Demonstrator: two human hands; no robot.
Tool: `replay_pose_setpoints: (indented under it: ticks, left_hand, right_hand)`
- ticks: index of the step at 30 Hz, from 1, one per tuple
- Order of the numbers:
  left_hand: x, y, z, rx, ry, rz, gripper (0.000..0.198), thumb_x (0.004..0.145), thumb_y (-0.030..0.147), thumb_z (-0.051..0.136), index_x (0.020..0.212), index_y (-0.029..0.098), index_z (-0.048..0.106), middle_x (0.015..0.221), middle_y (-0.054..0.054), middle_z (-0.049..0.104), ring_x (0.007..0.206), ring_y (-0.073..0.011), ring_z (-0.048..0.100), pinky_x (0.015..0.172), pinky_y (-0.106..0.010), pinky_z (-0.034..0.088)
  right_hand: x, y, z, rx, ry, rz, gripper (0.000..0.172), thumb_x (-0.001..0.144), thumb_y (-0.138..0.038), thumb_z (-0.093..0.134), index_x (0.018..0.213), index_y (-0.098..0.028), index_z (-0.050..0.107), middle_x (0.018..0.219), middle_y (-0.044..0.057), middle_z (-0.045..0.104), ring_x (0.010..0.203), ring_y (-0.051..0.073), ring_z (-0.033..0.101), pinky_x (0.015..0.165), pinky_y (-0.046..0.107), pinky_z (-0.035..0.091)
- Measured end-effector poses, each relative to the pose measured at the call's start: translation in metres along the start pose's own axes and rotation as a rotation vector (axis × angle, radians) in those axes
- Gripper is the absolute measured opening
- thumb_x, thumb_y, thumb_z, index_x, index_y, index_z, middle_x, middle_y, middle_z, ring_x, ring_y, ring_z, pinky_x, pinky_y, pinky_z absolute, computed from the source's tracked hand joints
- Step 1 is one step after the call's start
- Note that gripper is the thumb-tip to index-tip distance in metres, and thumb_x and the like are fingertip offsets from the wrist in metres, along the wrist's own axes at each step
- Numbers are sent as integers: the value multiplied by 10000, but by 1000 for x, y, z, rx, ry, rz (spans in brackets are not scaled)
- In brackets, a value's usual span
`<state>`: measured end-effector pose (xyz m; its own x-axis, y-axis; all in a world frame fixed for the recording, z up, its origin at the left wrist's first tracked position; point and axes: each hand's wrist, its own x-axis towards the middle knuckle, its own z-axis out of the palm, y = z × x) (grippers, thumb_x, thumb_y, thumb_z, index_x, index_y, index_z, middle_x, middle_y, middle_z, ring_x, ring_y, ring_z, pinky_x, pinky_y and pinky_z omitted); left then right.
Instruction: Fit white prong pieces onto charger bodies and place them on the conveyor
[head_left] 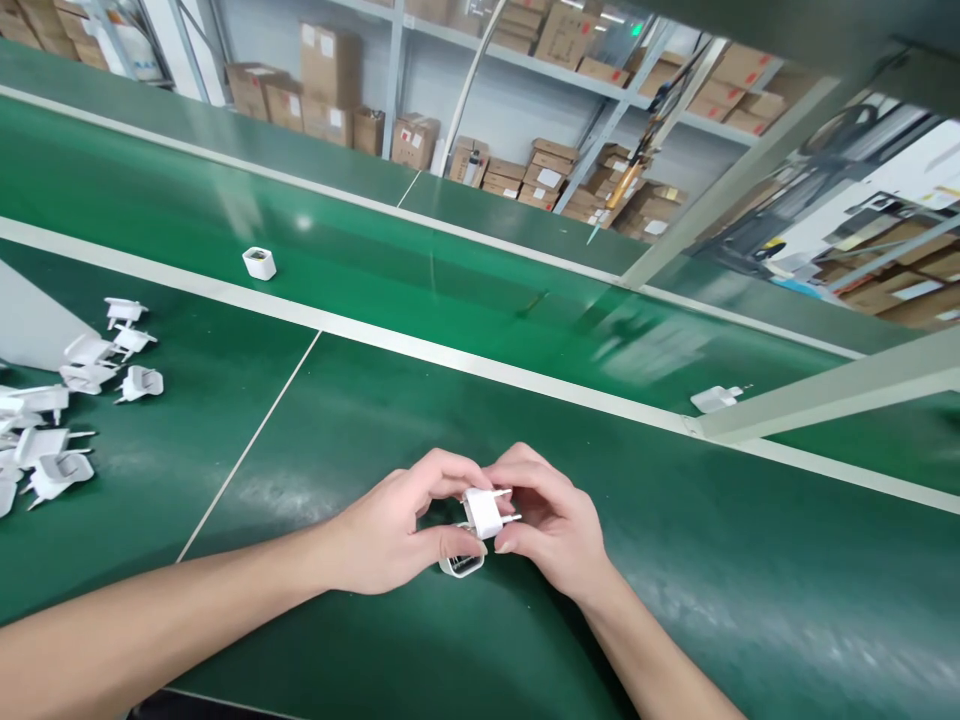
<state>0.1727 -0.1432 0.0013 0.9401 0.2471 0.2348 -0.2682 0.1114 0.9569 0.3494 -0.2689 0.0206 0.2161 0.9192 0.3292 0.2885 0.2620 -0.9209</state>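
My left hand point(390, 530) and my right hand point(547, 520) meet low in the middle of the view, over a green conveyor belt point(465, 660). Between their fingers is a white two-pin plug piece point(482, 513), with its metal pins pointing right. My right fingers wrap its far side, and my left fingers pinch its near side. Just below it, a hollow white square charger shell point(461, 565) sits under my left thumb, partly hidden by it. Whether the two pieces are joined is hidden.
A loose heap of white plug pieces point(64, 400) lies at the left. A white shell point(259, 263) and a plug piece point(714, 399) sit farther along the green surface. A pale metal crossbar point(825, 395) runs at the right, with shelves of cardboard boxes point(555, 170) behind.
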Motion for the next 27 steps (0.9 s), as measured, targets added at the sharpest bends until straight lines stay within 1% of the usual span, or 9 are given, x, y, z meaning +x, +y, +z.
replay_pose_setpoints:
  ticks: [5, 8, 10, 14, 17, 20, 22, 24, 27]
  left_hand:
    - [-5, -1, 3, 30, -16, 69, 309, 1030, 276, 591, 1249, 240, 376, 1268, -115, 679, 1207, -220, 651, 937, -374, 521]
    - [-9, -2, 7, 51, 2, 39, 271, 1066, 329, 519, 1258, 238, 352, 1263, -121, 663, 1152, -210, 669, 907, -367, 528]
    - [-10, -2, 10, 35, 18, 15, 260, 1080, 355, 479, 1279, 233, 365, 1310, -129, 633, 1161, -206, 663, 937, -375, 528]
    - [-8, 1, 9, 37, 47, -50, 333, 1081, 405, 458, 1359, 221, 443, 1341, -118, 621, 1211, -217, 638, 1007, -384, 510]
    - [-3, 4, 2, 157, 30, -73, 389, 1063, 459, 478, 1370, 225, 527, 1354, -97, 635, 1240, -230, 615, 1068, -405, 468]
    - [2, 5, -6, 422, -30, -45, 684, 843, 598, 752, 1354, 188, 557, 1375, -126, 610, 1301, -308, 535, 1089, -453, 422]
    - [3, 3, -9, 614, -106, -12, 802, 666, 592, 891, 1272, 156, 596, 1294, -138, 629, 1245, -333, 534, 1051, -465, 415]
    - [3, 0, -11, 751, -153, 22, 614, 680, 511, 907, 1109, 153, 652, 1141, -106, 668, 1132, -297, 568, 991, -437, 414]
    - [5, -3, -12, 793, -142, 17, 404, 753, 456, 878, 969, 176, 683, 971, -47, 695, 1020, -238, 592, 912, -372, 405]
  right_hand:
    - [-5, 0, 15, -136, 133, -50, 444, 775, -594, 828, 1109, -304, 799, 909, 37, 531, 757, 183, 557, 570, 304, 494]
    - [-9, -2, 26, -252, 298, -180, 293, 859, -506, 795, 1082, -316, 798, 956, 44, 491, 829, 206, 565, 645, 356, 531]
    - [-9, -3, 29, -338, 323, -295, 208, 910, -407, 771, 1094, -311, 783, 935, 43, 505, 833, 210, 559, 664, 373, 518]
    - [-3, -6, 20, -509, 174, -452, 223, 945, -309, 746, 1162, -261, 726, 828, 36, 594, 760, 204, 567, 630, 369, 491]
    - [3, -13, 5, -595, 64, -530, 255, 941, -207, 744, 1191, -234, 700, 860, 52, 660, 761, 204, 595, 652, 376, 523]
    - [5, -22, -7, -542, -34, -438, 202, 954, -176, 721, 1153, -206, 699, 872, 61, 677, 781, 203, 603, 657, 364, 517]
    - [4, -28, -10, -507, -169, -345, 178, 952, -173, 724, 1128, -188, 697, 877, 62, 678, 783, 194, 595, 668, 351, 509]
    - [2, -31, -9, -506, -315, -272, 152, 959, -180, 713, 1110, -172, 696, 891, 67, 674, 789, 186, 578, 683, 338, 503]
    - [-1, -32, -4, -549, -420, -203, 107, 995, -200, 662, 1090, -159, 689, 908, 75, 654, 802, 180, 547, 686, 315, 491]
